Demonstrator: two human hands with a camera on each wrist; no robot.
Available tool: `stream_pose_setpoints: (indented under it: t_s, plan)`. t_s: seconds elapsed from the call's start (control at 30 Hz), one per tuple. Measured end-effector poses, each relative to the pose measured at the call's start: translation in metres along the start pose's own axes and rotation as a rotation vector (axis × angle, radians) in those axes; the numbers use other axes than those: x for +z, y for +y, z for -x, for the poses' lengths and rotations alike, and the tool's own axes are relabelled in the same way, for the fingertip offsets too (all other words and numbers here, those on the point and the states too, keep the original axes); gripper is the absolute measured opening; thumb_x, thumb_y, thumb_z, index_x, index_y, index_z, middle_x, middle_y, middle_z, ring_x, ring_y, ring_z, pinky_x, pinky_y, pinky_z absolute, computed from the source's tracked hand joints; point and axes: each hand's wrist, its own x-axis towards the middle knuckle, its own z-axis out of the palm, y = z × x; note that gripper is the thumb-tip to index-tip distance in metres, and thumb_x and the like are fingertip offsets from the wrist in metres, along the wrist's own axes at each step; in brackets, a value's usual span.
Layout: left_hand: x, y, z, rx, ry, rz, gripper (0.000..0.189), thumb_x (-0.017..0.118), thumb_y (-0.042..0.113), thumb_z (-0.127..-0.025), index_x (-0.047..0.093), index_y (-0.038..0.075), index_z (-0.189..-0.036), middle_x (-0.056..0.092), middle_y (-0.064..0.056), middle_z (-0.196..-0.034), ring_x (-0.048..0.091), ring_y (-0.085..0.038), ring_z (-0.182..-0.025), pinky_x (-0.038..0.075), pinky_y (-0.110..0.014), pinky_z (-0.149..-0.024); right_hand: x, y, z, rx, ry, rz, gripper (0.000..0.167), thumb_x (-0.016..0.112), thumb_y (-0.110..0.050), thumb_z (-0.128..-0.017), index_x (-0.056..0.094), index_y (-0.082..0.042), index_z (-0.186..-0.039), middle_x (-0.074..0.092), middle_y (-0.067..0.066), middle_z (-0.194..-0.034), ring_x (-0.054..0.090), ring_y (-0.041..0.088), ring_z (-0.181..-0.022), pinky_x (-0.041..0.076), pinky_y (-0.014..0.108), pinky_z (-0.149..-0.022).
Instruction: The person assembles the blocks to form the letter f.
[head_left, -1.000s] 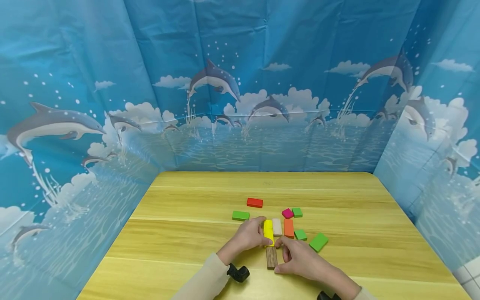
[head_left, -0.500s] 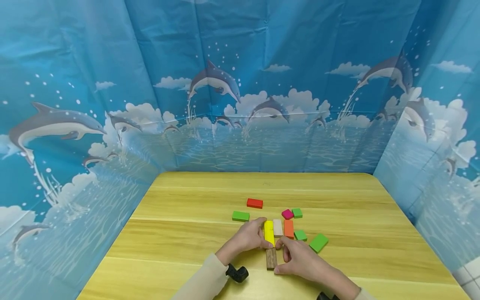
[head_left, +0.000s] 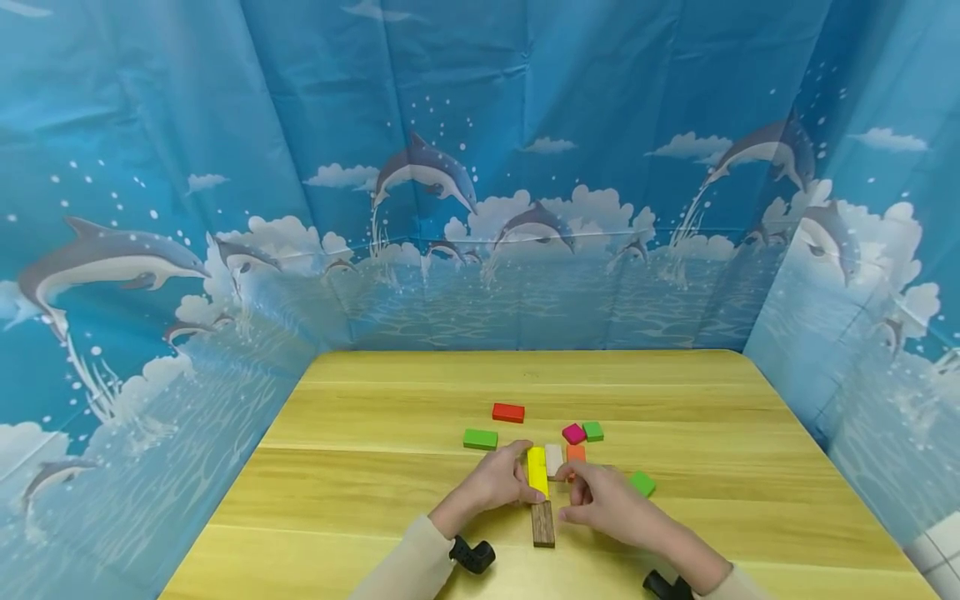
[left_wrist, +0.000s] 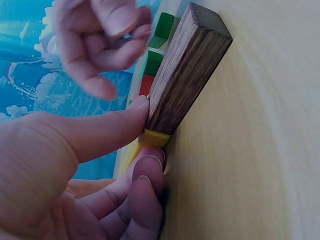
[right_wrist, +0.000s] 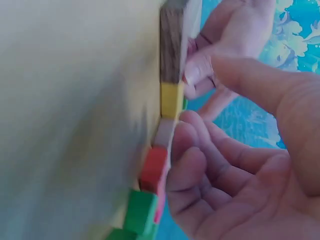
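Observation:
My left hand [head_left: 495, 481] grips the long yellow piece [head_left: 537, 468], index finger at its far end and thumb low on its near side. A dark brown wooden block [head_left: 542, 525] lies end to end with the yellow, closer to me. Beside the yellow lies a pale wooden block [head_left: 553, 460]. Hovering just right of the brown and pale blocks is my right hand [head_left: 615, 506], fingers loosely bent, thumb apart, nothing held. In the right wrist view the brown block [right_wrist: 171, 47] has a gap between it and my right thumb. An orange block [head_left: 576, 452] is partly covered by my right hand.
Around the row on the wooden table [head_left: 360, 483] lie a red block [head_left: 508, 412], a green block [head_left: 480, 439], a magenta block [head_left: 573, 433], a small green block [head_left: 593, 431] and another green block [head_left: 642, 482], partly hidden. A dolphin-print curtain [head_left: 480, 300] closes off the back.
My right hand has come off the brown block and shifted slightly right and up, now covering a small green block and part of the orange one. The left hand keeps its grip.

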Motion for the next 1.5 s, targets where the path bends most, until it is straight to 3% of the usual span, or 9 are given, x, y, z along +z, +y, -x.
stream_pose_setpoints:
  t_s: [0.17,0.27,0.43,0.6,0.7,0.93,1.5]
  plan:
    - [0.0,0.0,0.001,-0.007,-0.002,0.005,0.09,0.089,0.015,-0.078,0.04,0.007,-0.153,0.064,-0.001,-0.068,0.059,-0.017,-0.052,0.046,-0.028,-0.05,-0.01,-0.002,-0.01,-0.025,0.162,0.145,0.04,0.083,-0.017,-0.085,0.068,-0.006,-0.12,0.059,-0.01,-0.079,0.053,0.005,-0.065,0.047,0.025,-0.058]
    - [0.0,-0.001,0.001,-0.013,-0.001,0.003,0.092,0.089,0.016,-0.078,0.039,0.007,-0.154,0.064,-0.001,-0.069,0.059,-0.017,-0.053,0.045,-0.028,-0.051,-0.012,-0.002,-0.016,-0.017,0.203,0.17,0.041,0.082,-0.016,-0.086,0.069,-0.007,-0.124,0.063,-0.008,-0.085,0.055,0.005,-0.069,0.048,0.025,-0.06]
    - [0.001,-0.003,0.001,-0.029,0.009,-0.005,0.094,0.09,0.019,-0.077,0.038,0.006,-0.155,0.064,0.0,-0.069,0.059,-0.017,-0.053,0.043,-0.027,-0.051,-0.012,-0.001,-0.028,0.02,0.194,0.185,0.047,0.082,-0.018,-0.086,0.068,-0.008,-0.13,0.069,0.002,-0.101,0.056,0.011,-0.076,0.049,0.029,-0.064]
    - [0.002,-0.007,0.0,-0.038,0.009,0.006,0.095,0.09,0.02,-0.077,0.037,0.007,-0.155,0.065,0.0,-0.069,0.06,-0.017,-0.054,0.045,-0.027,-0.051,-0.009,0.004,-0.038,0.06,0.168,0.23,0.054,0.084,-0.019,-0.084,0.066,-0.008,-0.133,0.068,0.004,-0.123,0.062,0.024,-0.105,0.053,0.043,-0.085]
    - [0.002,-0.008,0.0,-0.04,0.007,0.02,0.095,0.09,0.02,-0.078,0.037,0.006,-0.155,0.065,0.0,-0.07,0.061,-0.017,-0.054,0.046,-0.028,-0.051,-0.006,0.008,-0.043,0.058,0.148,0.268,0.055,0.085,-0.019,-0.083,0.065,-0.007,-0.133,0.066,0.006,-0.127,0.06,0.029,-0.116,0.052,0.048,-0.093]
    - [0.003,-0.01,-0.001,-0.03,0.011,0.031,0.095,0.089,0.02,-0.078,0.036,0.003,-0.155,0.065,-0.001,-0.068,0.06,-0.017,-0.053,0.046,-0.028,-0.05,-0.002,0.013,-0.048,0.044,0.141,0.376,0.055,0.086,-0.021,-0.082,0.067,-0.004,-0.131,0.066,0.008,-0.124,0.059,0.03,-0.109,0.05,0.046,-0.091]
    - [0.004,-0.01,-0.003,-0.009,0.007,0.01,0.095,0.089,0.022,-0.079,0.035,-0.004,-0.153,0.065,0.0,-0.067,0.058,-0.015,-0.051,0.043,-0.026,-0.047,-0.002,0.014,-0.048,0.014,0.183,0.422,0.054,0.088,-0.02,-0.079,0.069,-0.005,-0.127,0.065,0.004,-0.116,0.057,0.026,-0.104,0.051,0.043,-0.086]
